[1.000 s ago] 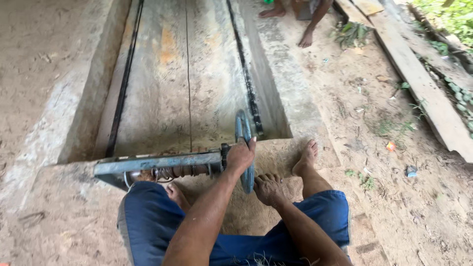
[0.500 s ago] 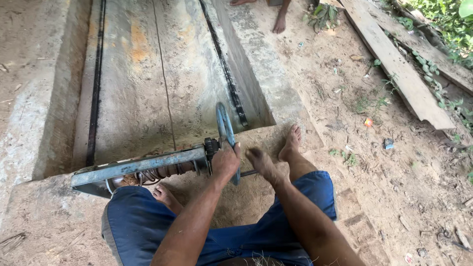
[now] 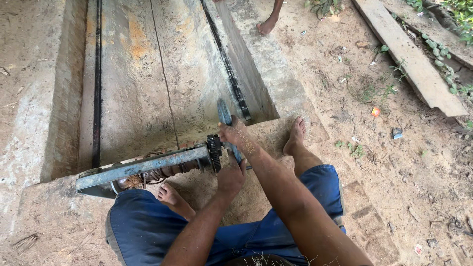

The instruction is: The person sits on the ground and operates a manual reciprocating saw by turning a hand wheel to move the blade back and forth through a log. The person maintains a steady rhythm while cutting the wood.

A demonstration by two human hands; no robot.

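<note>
Head view shows us our right hand (image 3: 231, 132) wrapped around the upper part of a blue hand wheel (image 3: 224, 114), fingers curled closed on its rim. Our left hand (image 3: 231, 173) grips the lower part of that same wheel, closed on it too. Just left of the wheel sits a black toothed gear (image 3: 214, 152), then a blue-grey steel bar (image 3: 143, 166) with a rusty coil beneath it. Beyond the wheel a concrete trough (image 3: 148, 83) stretches away, dark rails along its floor. Far past the wheel, another person's bare foot (image 3: 267, 24) stands on sandy ground.
</note>
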